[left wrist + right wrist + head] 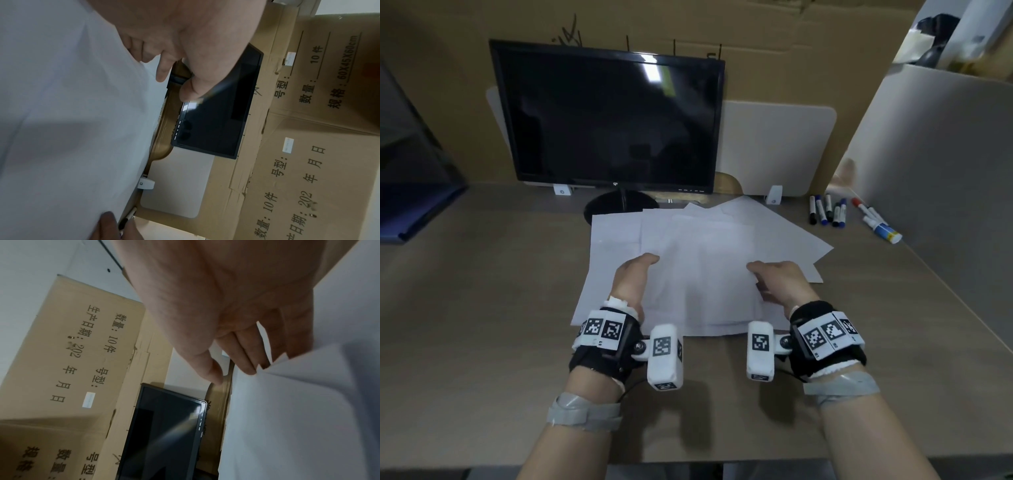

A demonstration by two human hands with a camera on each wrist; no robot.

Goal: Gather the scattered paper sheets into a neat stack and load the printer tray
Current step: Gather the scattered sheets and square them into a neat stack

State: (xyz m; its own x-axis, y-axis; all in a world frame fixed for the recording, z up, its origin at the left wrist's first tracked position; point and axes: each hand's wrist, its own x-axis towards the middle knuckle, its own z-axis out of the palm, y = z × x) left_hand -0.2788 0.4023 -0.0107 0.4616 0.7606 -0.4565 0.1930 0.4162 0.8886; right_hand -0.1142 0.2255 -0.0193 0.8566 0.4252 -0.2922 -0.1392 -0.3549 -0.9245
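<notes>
Several white paper sheets lie fanned and overlapping on the brown desk, in front of the monitor. My left hand is at the pile's left side. Its fingers are slipped under the upper sheets and the thumb stays above, clear of the paper. My right hand is at the pile's right side. There its fairly straight fingers reach under lifted sheet edges, with the thumb apart. The fingertips of both hands are hidden beneath the paper. No printer tray is plainly seen.
A black monitor stands behind the pile, its round foot touching the far sheets. Several markers and a small bottle lie at the right. A dark object with a blue edge sits at the far left. Partition panels and cardboard enclose the desk.
</notes>
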